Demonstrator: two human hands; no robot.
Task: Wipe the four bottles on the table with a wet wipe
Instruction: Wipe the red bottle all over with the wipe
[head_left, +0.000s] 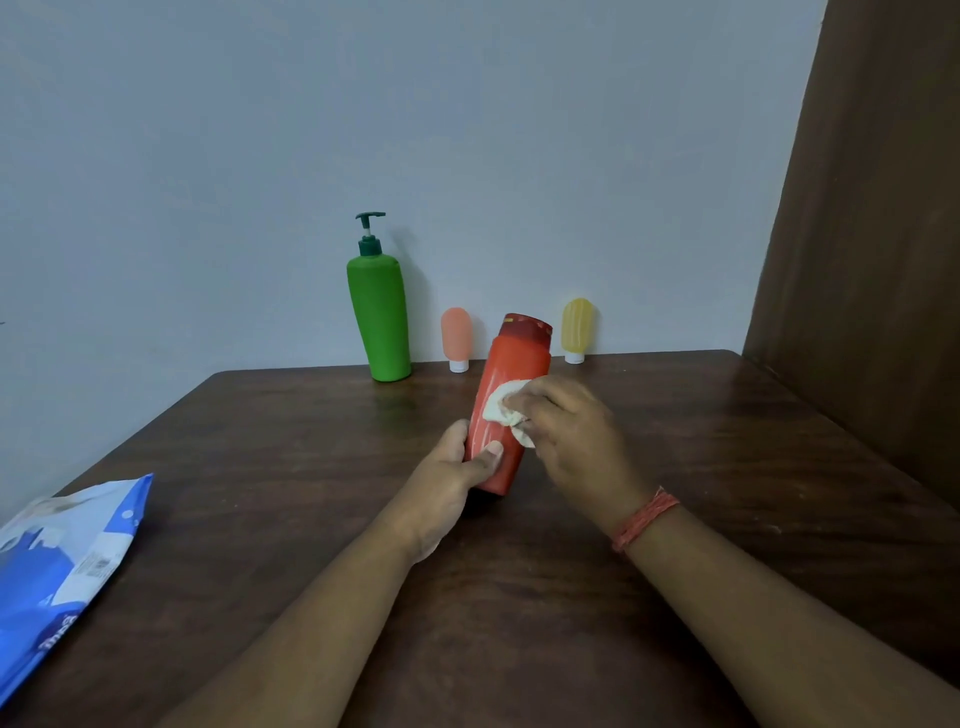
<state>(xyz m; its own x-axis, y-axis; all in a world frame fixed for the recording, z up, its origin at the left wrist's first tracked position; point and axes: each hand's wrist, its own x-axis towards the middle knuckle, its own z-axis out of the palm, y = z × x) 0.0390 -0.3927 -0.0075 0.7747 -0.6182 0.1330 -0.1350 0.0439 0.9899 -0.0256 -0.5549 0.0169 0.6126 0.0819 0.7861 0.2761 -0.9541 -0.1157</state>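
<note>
A: How far along is the person with the four bottles?

B: It seems the work is somewhere in the middle, but one cannot tell exactly. The left hand (457, 467) is closed around the lower part of the red bottle (511, 395), lifted and tilted over the middle of the wooden table (727, 441). The right hand (566, 426) pinches a crumpled white wet wipe (506, 410) and presses it on the side of this bottle.

A: And the other three?

B: They stand at the far edge, near the wall. The green pump bottle (379, 317) is upright on the left. Beside it is the small pink tube bottle (456, 335), standing on its white cap, and the small yellow tube bottle (576, 327) stands the same way further right. Whether any of them is already wiped, the view does not show. They look neither wet nor dirty from here.

A: What is inside the containers?

B: All four are closed, and the red and green ones are opaque, so the content is hidden. The blue and white wipes pack (62, 566) lies flat at the near left corner; if more wipes remain inside, it cannot be seen.
</note>
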